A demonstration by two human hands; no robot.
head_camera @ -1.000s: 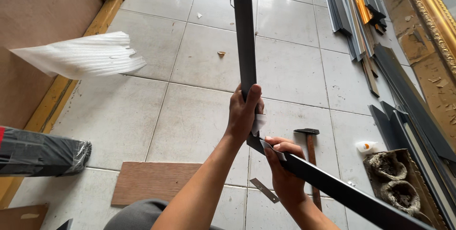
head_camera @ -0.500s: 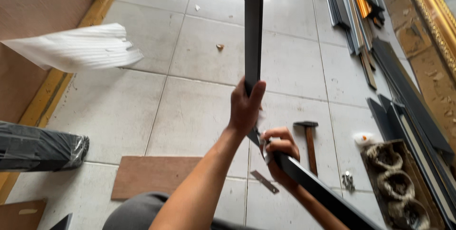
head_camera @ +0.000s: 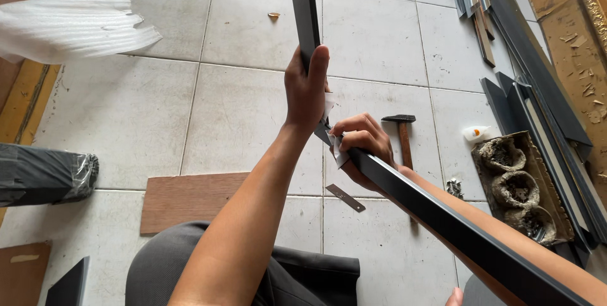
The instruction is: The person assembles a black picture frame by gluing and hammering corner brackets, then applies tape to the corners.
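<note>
Head view: I see two dark frame bars meeting at a corner in front of me, above the tiled floor (head_camera: 240, 110). The upright bar (head_camera: 302, 9) rises out of the top of the picture; the slanted bar (head_camera: 455, 233) runs down toward the lower right. My left hand (head_camera: 306, 88) is wrapped around the upright bar just above the joint, fingers closed on it. My right hand (head_camera: 360, 148) is curled tightly at the corner itself, pinching a small white scrap (head_camera: 333, 148) against the end of the slanted bar.

On the floor under the joint lie a flat metal plate (head_camera: 345, 197), a hammer (head_camera: 402, 135) and a brown board (head_camera: 190, 198). To the right sit a cardboard tray of small hardware (head_camera: 521, 186) and a stack of more dark bars (head_camera: 537, 91).

My worry is the corner: neither bar rests on anything, so if either grip loosens, the long slanted bar could lever the joint apart or drop onto the tiles.
</note>
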